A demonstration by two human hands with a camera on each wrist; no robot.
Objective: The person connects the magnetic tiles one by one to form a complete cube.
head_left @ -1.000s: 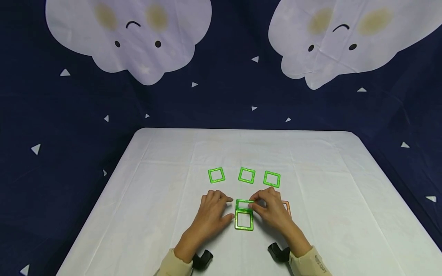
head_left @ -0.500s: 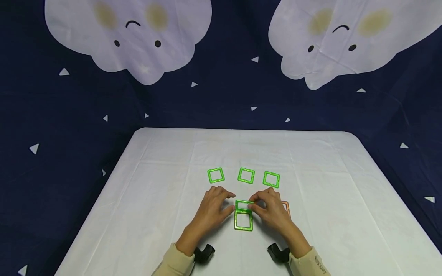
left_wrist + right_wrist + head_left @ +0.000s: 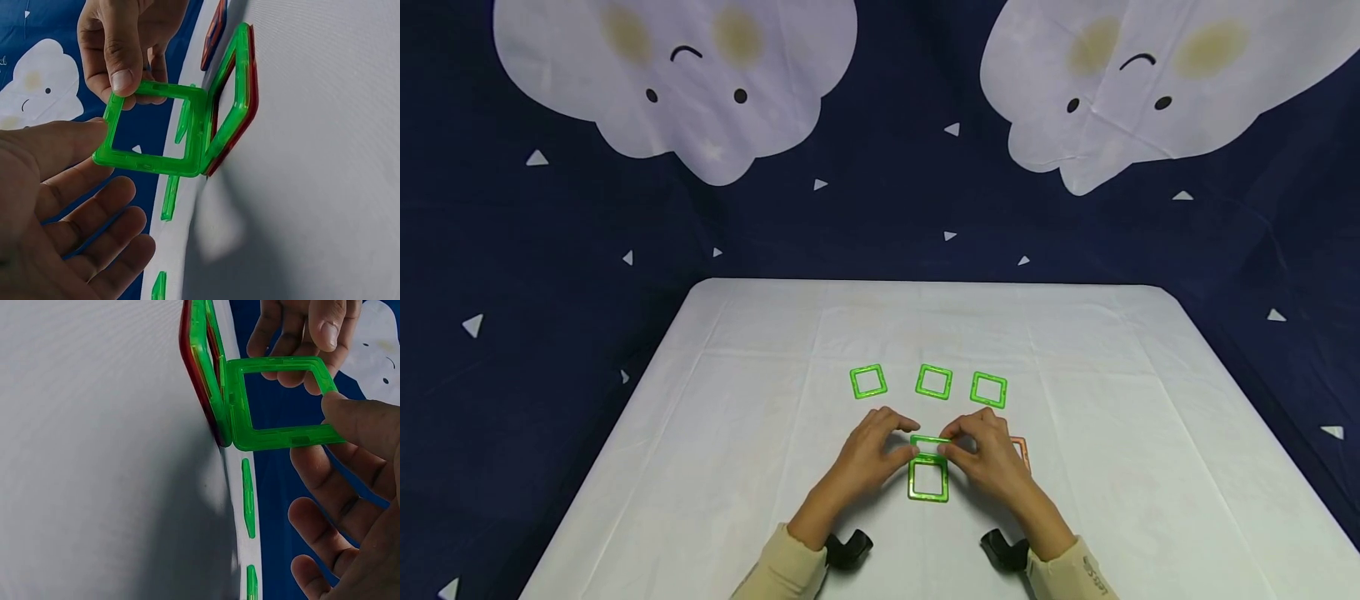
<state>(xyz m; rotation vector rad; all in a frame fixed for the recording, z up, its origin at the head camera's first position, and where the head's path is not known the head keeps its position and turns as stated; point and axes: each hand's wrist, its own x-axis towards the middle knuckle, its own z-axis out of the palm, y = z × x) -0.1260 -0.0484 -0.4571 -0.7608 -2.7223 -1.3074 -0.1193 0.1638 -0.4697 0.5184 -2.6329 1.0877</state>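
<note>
A green square magnetic tile frame (image 3: 150, 164) stands up from the far edge of a flat green square tile (image 3: 928, 498). Under that flat tile, the wrist views show a red tile (image 3: 252, 81). My right hand (image 3: 988, 454) pinches the upright tile near its upper right corner between thumb and fingers. At the opposite corner is my left hand (image 3: 863, 458), thumb (image 3: 81, 140) right at the tile's edge, with its other fingers loosely spread.
Three more green square tiles lie in a row farther back: left (image 3: 872, 394), middle (image 3: 932, 395) and right (image 3: 987, 404). An orange-red tile (image 3: 1027, 454) lies partly hidden behind my right hand. A dark blue cloth with clouds hangs behind the white table (image 3: 737, 400).
My left hand has moved right and slightly away from me, its thumb now at the upright tile's left side. My right hand keeps its pinch on that tile, almost still.
</note>
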